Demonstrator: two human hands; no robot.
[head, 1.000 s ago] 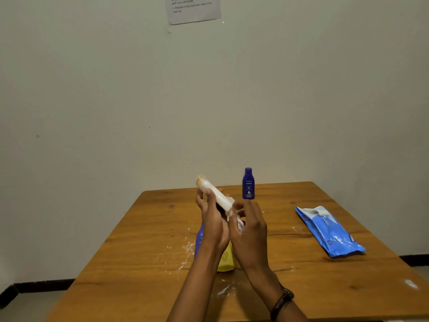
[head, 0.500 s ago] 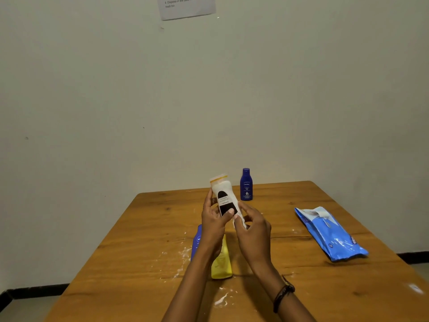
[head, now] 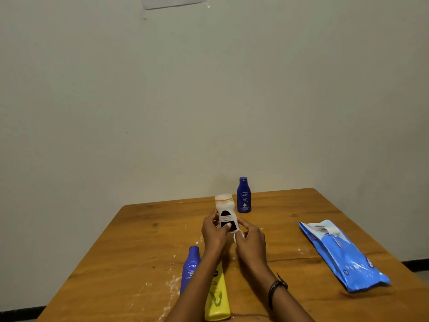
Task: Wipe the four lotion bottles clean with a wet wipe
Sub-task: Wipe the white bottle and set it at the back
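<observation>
I have the white bottle [head: 226, 214] raised above the table [head: 144, 247], cap up, left hand [head: 214, 233] wrapped round its side. My right hand [head: 250, 242] pinches the wet wipe [head: 238, 235] at the bottle's base. I'd call this mid-task. Small blue bottle [head: 243, 195] stands just behind the white one, maybe done. Large blue bottle [head: 190, 267] and yellow bottle [head: 218, 296] lie below it among white smears [head: 171, 284], likely still to wipe. Wipes pack [head: 343, 254] well to its right.

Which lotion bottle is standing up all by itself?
The small dark blue bottle at the table's far edge. The white one is held, and the blue and yellow ones lie flat.
</observation>
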